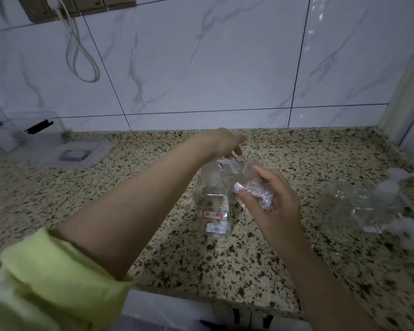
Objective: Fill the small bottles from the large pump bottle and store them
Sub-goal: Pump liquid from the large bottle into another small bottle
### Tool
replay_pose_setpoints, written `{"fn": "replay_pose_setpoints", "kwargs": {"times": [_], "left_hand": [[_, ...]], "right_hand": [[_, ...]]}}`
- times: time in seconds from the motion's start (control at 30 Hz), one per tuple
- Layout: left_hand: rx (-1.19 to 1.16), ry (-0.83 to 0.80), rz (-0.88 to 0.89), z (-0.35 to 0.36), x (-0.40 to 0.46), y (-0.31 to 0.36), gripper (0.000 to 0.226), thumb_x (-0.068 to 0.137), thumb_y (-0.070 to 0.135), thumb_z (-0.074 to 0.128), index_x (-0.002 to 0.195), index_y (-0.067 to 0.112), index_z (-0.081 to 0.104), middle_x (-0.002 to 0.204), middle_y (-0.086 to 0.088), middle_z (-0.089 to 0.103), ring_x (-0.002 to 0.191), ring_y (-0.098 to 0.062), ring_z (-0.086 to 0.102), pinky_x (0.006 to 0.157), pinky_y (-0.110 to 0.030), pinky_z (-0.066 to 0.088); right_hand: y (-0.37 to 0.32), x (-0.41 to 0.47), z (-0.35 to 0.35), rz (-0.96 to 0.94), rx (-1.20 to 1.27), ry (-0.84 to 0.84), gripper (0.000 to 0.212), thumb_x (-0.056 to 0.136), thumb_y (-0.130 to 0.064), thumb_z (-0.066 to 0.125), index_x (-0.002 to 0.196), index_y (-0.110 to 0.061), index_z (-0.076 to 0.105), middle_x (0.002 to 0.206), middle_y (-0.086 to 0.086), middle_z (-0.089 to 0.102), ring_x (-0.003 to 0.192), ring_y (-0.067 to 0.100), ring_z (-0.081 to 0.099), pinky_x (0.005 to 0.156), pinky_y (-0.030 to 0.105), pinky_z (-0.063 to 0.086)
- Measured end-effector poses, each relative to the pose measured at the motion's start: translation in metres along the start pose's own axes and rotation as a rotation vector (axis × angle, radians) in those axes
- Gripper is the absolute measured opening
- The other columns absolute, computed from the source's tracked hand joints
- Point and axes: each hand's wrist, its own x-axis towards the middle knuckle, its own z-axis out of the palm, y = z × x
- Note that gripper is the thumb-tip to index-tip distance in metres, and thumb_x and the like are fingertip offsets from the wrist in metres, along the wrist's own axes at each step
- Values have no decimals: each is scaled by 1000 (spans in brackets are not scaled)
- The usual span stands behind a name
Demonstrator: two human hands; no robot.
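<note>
Right hand (276,201), a little right of the middle of the view, grips a small clear bottle (253,187) with thumb and fingers curled around it; the bottle lies tilted, its mouth toward 10 o'clock, close to the pump head. Just beside it at 9 o'clock stands the large pump bottle (213,204), clear, upright on the speckled stone counter (261,266), with a red-bordered label on its front. Left hand (226,142) is above the pump head, at 12 o'clock from the large bottle, fingers bent downward over the pump; the blur does not let me tell if they press it or only hover. A yellow-green sleeve (48,278) is pushed up on the left arm. At 3 o'clock, near the counter's right edge, more clear small bottles (368,201) lie in a blurred group. Far at 10 o'clock, a clear plastic box (26,134) and its flat lid (74,154) rest by the marbled wall tiles (201,68), where a white cable (81,58) hangs in a loop.
</note>
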Motion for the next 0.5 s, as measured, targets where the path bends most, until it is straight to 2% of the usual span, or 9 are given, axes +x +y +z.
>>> {"fn": "replay_pose_setpoints", "kwargs": {"times": [0.07, 0.13, 0.17, 0.27, 0.3, 0.37, 0.5], "left_hand": [[-49, 4, 23, 0, 0, -2, 51, 105, 49, 33, 115, 15, 71, 100, 0, 76, 103, -19, 65, 108, -42, 42], [-14, -4, 15, 0, -1, -1, 52, 104, 52, 33, 115, 18, 71, 108, 1, 74, 107, -19, 62, 108, -41, 40], [-2, -5, 9, 0, -2, -1, 52, 104, 53, 33, 115, 19, 71, 111, 0, 73, 108, -20, 61, 109, -41, 40], [-67, -11, 17, -3, -4, 1, 51, 104, 51, 35, 115, 16, 70, 103, 0, 76, 105, -21, 64, 109, -42, 40], [-43, -20, 19, -3, -4, 3, 52, 104, 52, 34, 117, 17, 69, 107, -1, 75, 106, -21, 63, 108, -41, 40], [30, -34, 13, -4, -7, 4, 55, 103, 55, 33, 121, 17, 69, 118, -3, 71, 109, -21, 58, 107, -40, 39], [27, -31, 33, -4, -5, 4, 59, 100, 61, 36, 120, 16, 68, 115, -3, 73, 114, -25, 61, 109, -45, 39]], "right_hand": [[0, 1, 0, 6, 0, -7, 47, 86, -38, 73, 130, -27, 59, 114, -19, 63, 109, 12, 64, 95, 28, 54], [0, 1, 0, 4, -11, -14, 48, 86, -36, 74, 131, -27, 59, 114, -23, 62, 108, 7, 63, 94, 24, 52], [-1, 0, 0, 5, -6, -12, 47, 87, -36, 75, 130, -27, 59, 113, -24, 62, 109, 7, 62, 95, 24, 52], [-1, 1, 0, 19, 23, -8, 45, 87, -35, 75, 130, -28, 60, 116, -16, 64, 111, 14, 64, 97, 35, 54], [-1, 0, 0, 20, 24, -11, 45, 88, -34, 75, 130, -27, 60, 117, -12, 65, 112, 15, 64, 97, 36, 54], [-3, 0, 0, 13, 22, -10, 45, 88, -32, 75, 129, -30, 60, 117, -11, 65, 111, 14, 64, 97, 33, 54], [-5, 1, 1, 30, 33, -7, 45, 86, -34, 76, 126, -40, 57, 118, -15, 65, 113, 11, 64, 98, 27, 52]]}}
